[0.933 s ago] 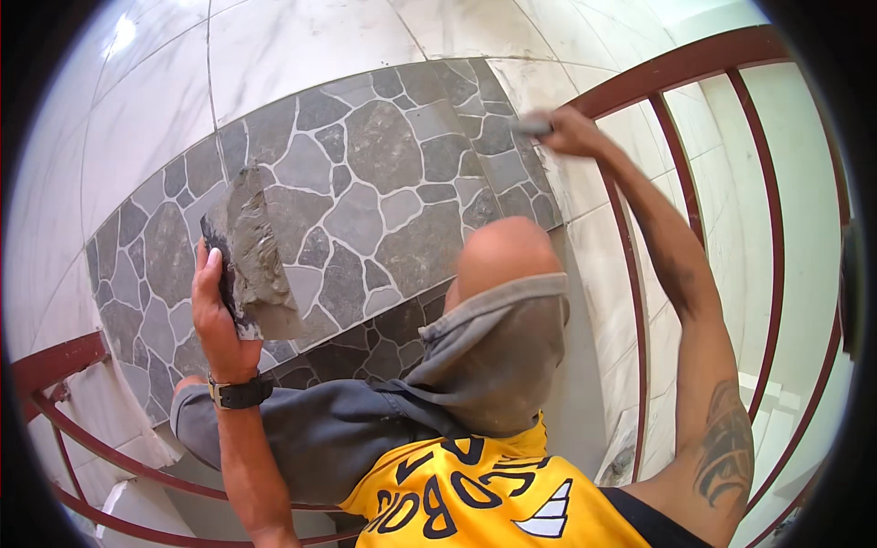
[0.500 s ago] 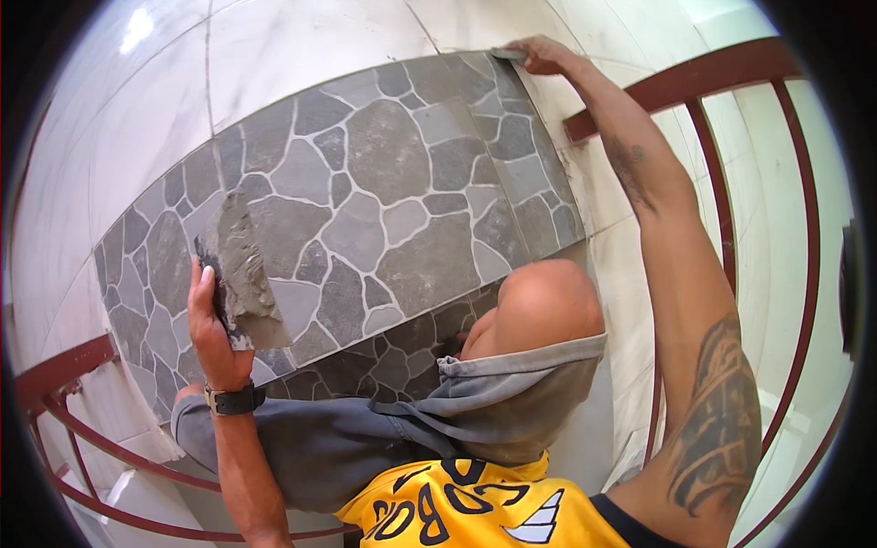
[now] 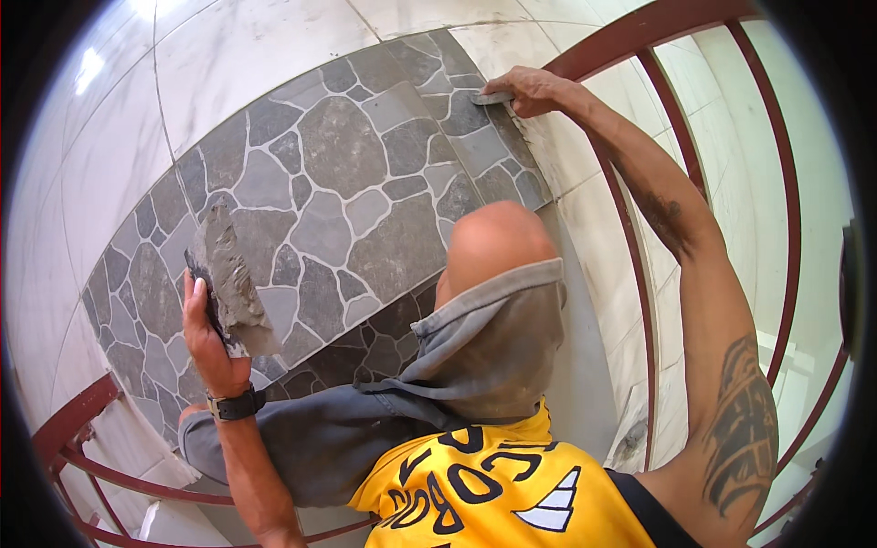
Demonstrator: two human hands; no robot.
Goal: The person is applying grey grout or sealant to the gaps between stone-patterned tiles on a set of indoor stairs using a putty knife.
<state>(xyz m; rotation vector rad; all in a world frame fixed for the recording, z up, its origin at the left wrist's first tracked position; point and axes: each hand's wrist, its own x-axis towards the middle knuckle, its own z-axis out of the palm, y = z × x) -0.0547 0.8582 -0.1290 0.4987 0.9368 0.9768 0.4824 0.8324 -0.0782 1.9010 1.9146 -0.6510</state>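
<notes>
My left hand [image 3: 216, 352] grips a flat trowel [image 3: 260, 338] heaped with wet grey mortar [image 3: 228, 265]. It is held above the left part of a stone-patterned tiled step [image 3: 352, 146], and its handle side is mostly hidden. At the far right, my right hand [image 3: 534, 91] is closed on a small flat grey scraper [image 3: 493, 98]. The scraper's end lies at the step's right border, beside the pale wall tiles; whether it presses on the surface I cannot tell.
Dark red metal railings [image 3: 639, 36] stand at right and lower left [image 3: 78, 416]. Marbled white tiles [image 3: 110, 119] run along the far side. My bent knee [image 3: 502, 239] juts over the step's near edge. A lower, darker stone-patterned surface [image 3: 352, 361] lies below that edge.
The scraper in my right hand has come nearer along the step's right border, away from the far corner. My view has shifted a little; the left hand still holds the loaded trowel.
</notes>
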